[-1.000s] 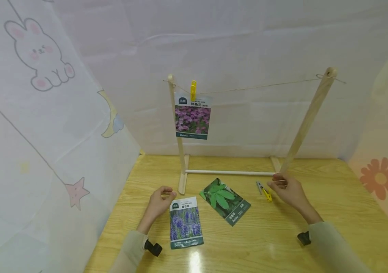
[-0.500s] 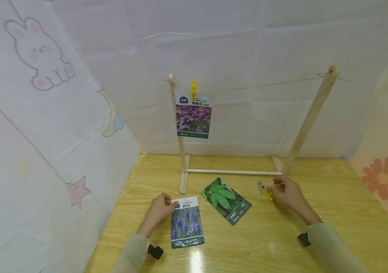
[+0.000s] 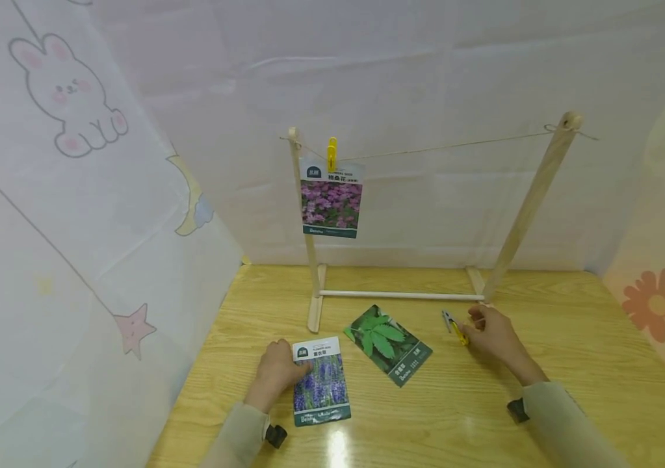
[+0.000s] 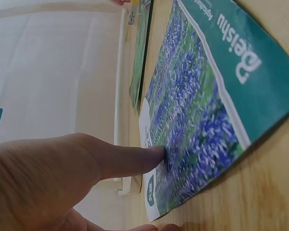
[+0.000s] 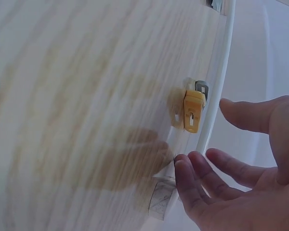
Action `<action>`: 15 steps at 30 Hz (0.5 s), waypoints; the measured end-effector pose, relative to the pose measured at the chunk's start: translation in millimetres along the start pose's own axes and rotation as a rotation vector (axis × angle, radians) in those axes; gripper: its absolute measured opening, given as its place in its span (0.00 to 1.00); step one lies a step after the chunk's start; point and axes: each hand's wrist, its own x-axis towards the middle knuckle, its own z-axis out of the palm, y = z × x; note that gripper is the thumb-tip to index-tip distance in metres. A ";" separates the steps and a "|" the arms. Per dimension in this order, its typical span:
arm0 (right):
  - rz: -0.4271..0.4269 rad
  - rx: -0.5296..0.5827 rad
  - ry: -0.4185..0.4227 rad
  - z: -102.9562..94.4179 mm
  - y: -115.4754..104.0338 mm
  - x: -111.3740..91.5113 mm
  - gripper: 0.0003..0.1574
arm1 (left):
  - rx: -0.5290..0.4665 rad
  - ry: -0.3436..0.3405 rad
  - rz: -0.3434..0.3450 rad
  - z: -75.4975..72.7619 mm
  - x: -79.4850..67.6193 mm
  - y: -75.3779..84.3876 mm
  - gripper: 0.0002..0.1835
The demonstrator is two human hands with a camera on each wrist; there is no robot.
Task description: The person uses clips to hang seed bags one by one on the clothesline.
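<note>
My left hand (image 3: 276, 374) is at the left side of a seed packet with purple flowers (image 3: 323, 390), lying on the table. In the left wrist view its thumb (image 4: 130, 161) rests straight on the packet's face, while the other fingertips show beside the packet's edge. My right hand (image 3: 493, 335) is beside a yellow clothespin (image 5: 193, 110) and a grey clothespin (image 3: 446, 321), thumb and fingers apart with nothing between them. A green-leaf seed packet (image 3: 387, 344) lies between the hands. A pink-flower seed packet (image 3: 331, 205) hangs from a string (image 3: 443, 149) by another yellow clothespin (image 3: 332, 155).
A wooden frame stands at the back of the table (image 3: 402, 422), with a left post (image 3: 311, 260), a right post (image 3: 531, 201) and a white crossbar (image 3: 396, 295) low between them. Printed cloth (image 3: 426, 78) hangs behind and at the sides.
My left hand has moved from the packet's upper left corner a little down and onto it, the thumb now on its face. The right hand stays almost still near the clothespins.
</note>
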 end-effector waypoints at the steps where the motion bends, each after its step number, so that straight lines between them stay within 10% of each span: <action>1: 0.001 -0.005 -0.001 0.0 0.4 0.1 0.32 | 0.006 0.001 0.002 0.2 0.2 0.8 0.32; 15: 0.022 -0.054 -0.058 3.2 1.8 4.1 0.34 | -0.004 -0.022 0.027 -3.1 2.9 14.2 0.20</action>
